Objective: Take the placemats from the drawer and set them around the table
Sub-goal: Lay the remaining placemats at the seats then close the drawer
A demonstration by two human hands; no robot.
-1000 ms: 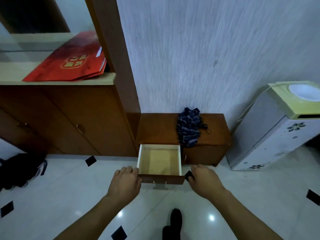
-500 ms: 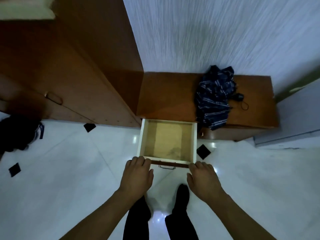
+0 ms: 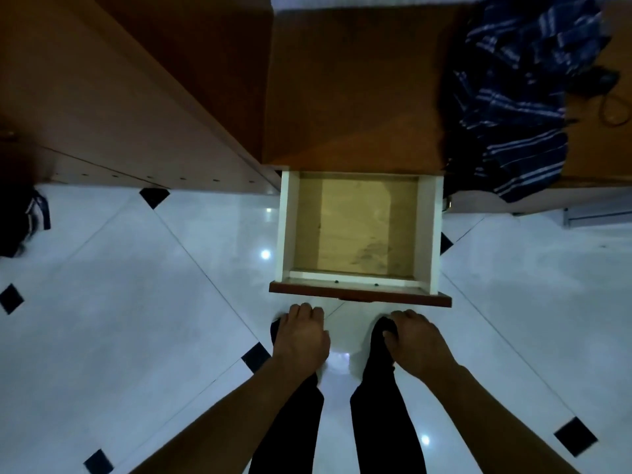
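The drawer [image 3: 285, 234] of the low wooden cabinet [image 3: 355, 80] stands pulled out over the floor, white-walled with a brown front panel [image 3: 359, 295]. On its bottom lies a flat, pale yellowish surface [image 3: 355, 227]; I cannot tell whether it is a placemat or bare board. My left hand [image 3: 301, 336] and my right hand [image 3: 419, 340] hover palm down just in front of the drawer front, apart from it. Their fingers are loosely curled and hold nothing.
A dark blue striped cloth [image 3: 519, 90] lies on the cabinet top at the right. A tall wooden cupboard [image 3: 130, 97] stands to the left, with a black bag [image 3: 17, 220] on the white tiled floor [image 3: 136, 319]. My black-clad legs [image 3: 372, 422] stand below the drawer.
Both hands have let go of the drawer front and drawn back toward me. The view has tilted down and closer, so the drawer fills more of the frame.
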